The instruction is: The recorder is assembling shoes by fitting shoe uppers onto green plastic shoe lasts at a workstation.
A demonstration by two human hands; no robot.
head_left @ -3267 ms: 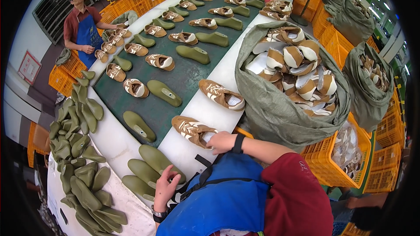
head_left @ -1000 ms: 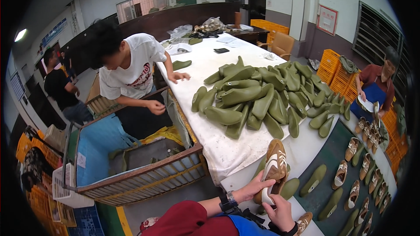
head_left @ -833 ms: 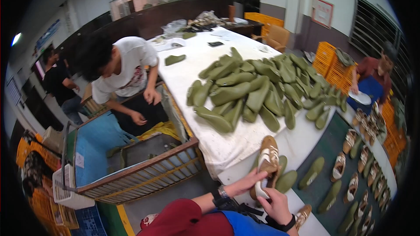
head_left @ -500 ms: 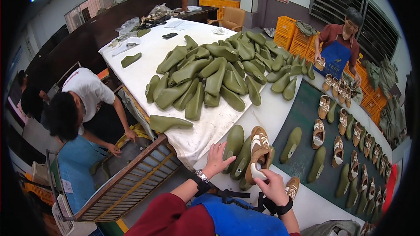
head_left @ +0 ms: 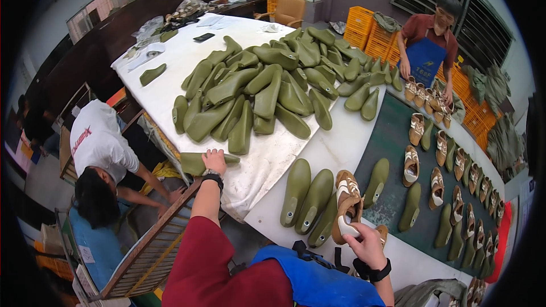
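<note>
My left hand (head_left: 214, 162) reaches out to the near edge of the white-covered table. Its fingers close over a green shoe last (head_left: 194, 162) lying there on its side. My right hand (head_left: 368, 247) pinches the heel of a brown and white lace-up shoe (head_left: 348, 202), which is tilted with its toe pointing away from me. Just left of that shoe, green lasts (head_left: 314, 202) lie side by side on the pale tabletop, one partly hidden by the shoe. A big heap of green lasts (head_left: 264, 88) covers the middle of the white cloth.
On the right, a green conveyor belt (head_left: 372, 150) carries rows of shoes and lasts. Beyond it a co-worker in a blue apron (head_left: 429, 59) handles shoes. At left another person (head_left: 105, 142) bends into a slatted cart (head_left: 153, 244). Orange crates (head_left: 358, 23) stand behind.
My left hand has left the lasts beside the shoe and moved left to the lone last at the cloth's edge. My right hand keeps the shoe. The person at left bends lower.
</note>
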